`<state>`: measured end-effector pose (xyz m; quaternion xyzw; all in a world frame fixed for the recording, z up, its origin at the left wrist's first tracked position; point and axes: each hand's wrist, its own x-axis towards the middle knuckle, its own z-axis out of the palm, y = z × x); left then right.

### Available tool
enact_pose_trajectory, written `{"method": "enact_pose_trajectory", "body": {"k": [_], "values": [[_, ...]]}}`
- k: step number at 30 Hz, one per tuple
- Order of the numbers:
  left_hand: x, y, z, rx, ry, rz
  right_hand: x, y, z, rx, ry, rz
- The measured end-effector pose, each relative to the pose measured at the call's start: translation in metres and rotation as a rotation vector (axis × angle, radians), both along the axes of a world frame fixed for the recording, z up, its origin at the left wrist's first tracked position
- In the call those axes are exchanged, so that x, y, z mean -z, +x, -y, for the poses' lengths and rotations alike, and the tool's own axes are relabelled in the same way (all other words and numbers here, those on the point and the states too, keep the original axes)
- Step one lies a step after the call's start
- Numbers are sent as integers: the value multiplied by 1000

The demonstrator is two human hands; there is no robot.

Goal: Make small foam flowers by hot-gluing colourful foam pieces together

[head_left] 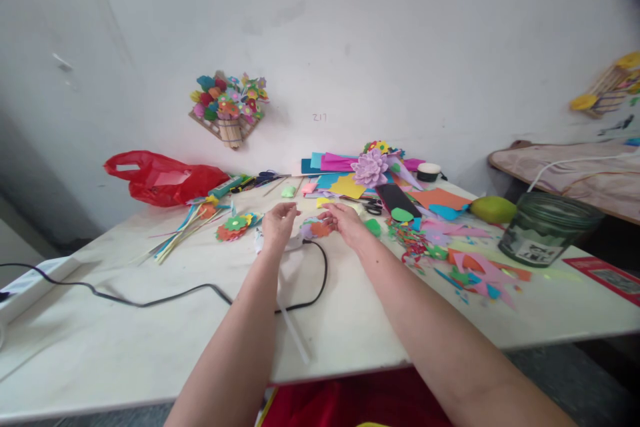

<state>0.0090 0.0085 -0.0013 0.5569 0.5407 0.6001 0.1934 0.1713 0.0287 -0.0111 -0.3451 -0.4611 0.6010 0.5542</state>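
Observation:
My left hand is over the middle of the table, its fingers bent toward the thumb. Anything between those fingertips is too small to make out. Facing it, my right hand has its fingers slightly apart, close to purple and orange flower-shaped foam pieces. Whether it touches them I cannot tell. Just beyond its fingertips is a small yellow piece. A white glue gun, partly hidden by my left hand and wrist, lies below with a black cord. From it a translucent glue stick points toward me.
Left are layered foam flowers, thin sticks and a red plastic bag. Right are foam scraps, a phone, scissors, a green-yellow fruit and a glass jar. Coloured sheets lie by the wall.

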Motion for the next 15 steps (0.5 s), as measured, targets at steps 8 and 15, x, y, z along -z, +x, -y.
{"method": "enact_pose_trajectory", "body": {"k": [8,15], "values": [[-5,9,7,-7,179,-403,4,0,1,-121,67,10],[-9,14,13,-65,188,-707,2,-3,5,-263,93,-5]]}}
